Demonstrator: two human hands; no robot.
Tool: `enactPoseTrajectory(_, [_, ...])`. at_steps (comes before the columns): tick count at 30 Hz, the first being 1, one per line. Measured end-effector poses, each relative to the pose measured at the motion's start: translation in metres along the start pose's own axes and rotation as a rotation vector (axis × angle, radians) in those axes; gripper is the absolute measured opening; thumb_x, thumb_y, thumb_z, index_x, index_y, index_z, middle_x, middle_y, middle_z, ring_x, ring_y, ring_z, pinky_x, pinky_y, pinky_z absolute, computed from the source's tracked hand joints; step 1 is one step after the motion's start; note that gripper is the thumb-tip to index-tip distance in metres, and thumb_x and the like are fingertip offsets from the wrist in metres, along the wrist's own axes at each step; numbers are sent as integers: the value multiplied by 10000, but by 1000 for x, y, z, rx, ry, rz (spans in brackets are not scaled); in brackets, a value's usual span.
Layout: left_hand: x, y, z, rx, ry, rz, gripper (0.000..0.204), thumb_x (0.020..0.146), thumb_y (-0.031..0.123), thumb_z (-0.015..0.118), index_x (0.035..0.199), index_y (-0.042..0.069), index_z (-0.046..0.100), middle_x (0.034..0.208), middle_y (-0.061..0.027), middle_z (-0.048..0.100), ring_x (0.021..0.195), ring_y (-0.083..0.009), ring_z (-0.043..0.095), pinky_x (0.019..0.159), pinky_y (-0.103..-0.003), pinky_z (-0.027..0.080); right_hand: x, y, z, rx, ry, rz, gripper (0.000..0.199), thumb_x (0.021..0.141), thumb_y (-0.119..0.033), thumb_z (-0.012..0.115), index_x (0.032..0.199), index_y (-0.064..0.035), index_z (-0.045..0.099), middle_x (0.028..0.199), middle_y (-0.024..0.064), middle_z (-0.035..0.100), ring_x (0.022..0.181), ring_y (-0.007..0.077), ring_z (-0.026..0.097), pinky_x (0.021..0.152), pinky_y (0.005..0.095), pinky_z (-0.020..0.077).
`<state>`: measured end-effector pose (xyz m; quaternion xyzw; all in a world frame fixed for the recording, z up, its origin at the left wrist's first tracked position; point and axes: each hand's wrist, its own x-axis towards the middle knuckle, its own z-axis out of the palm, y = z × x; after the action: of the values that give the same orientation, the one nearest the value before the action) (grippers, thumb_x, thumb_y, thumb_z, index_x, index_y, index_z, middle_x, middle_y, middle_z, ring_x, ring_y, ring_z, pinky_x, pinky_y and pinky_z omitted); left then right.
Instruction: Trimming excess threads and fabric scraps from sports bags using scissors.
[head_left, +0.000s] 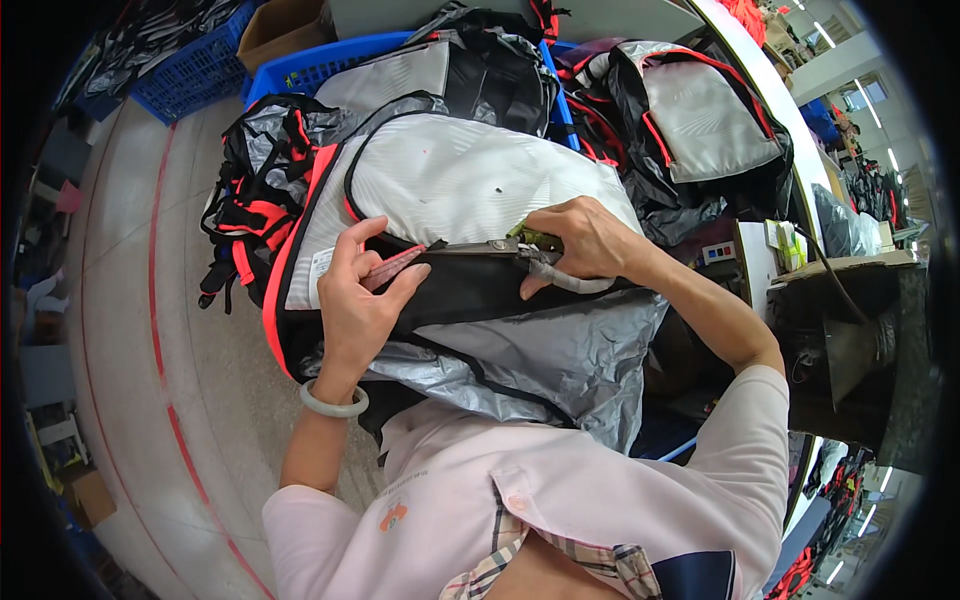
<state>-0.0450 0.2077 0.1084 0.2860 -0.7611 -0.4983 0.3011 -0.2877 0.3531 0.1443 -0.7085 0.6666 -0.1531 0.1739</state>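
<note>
The backpack (470,190) lies across the person's lap, its grey-and-white panel up, its coral-trimmed edge toward the floor (190,330). The left hand (360,290) pinches a small pink strip (395,268) at the black seam — grip clenched on it. The right hand (580,240) grasps scissors (500,247), blades pointing at that strip. More bags (690,120) crowd the far side beside a blue crate (300,65); open floor lies to the left.
</note>
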Motion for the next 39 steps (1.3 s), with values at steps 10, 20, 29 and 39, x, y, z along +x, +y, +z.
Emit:
enactPoseTrajectory(10, [-2, -2, -1, -37, 19, 5, 612, 719, 82, 788, 1241, -18, 485, 545, 7, 468, 533, -45, 414, 539, -197, 383, 18, -1, 2, -27, 25, -92, 604, 634, -525, 797, 776, -1, 532, 691, 115, 559, 649, 342, 580, 588, 408, 433])
enactPoseTrajectory(20, [-2, 7, -3, -25, 11, -22, 736, 718, 78, 785, 1335, -3, 392, 545, 1, 478, 525, -47, 419, 513, -191, 347, 25, -1, -1, -39, 57, -109, 656, 620, -637, 748, 738, -20, 557, 704, 102, 605, 678, 346, 613, 605, 432, 452])
enactPoseTrajectory(29, [-9, -3, -8, 0, 5, -81, 771, 687, 76, 801, 1338, -5, 396, 608, -15, 523, 559, -65, 434, 522, -216, 355, 11, 2, 8, 30, 93, 18, 578, 638, -508, 803, 727, -11, 522, 635, 146, 516, 658, 350, 561, 585, 422, 404])
enactPoseTrajectory(39, [-1, 24, -9, 693, -534, 426, 1066, 441, 305, 895, 1339, 19, 397, 1271, -159, 437, 1149, -367, 433, 975, -457, 376, -176, 61, 35, 554, 510, 1138, 797, 631, -628, 755, 1007, 40, 536, 968, 189, 617, 922, 293, 591, 796, 380, 448])
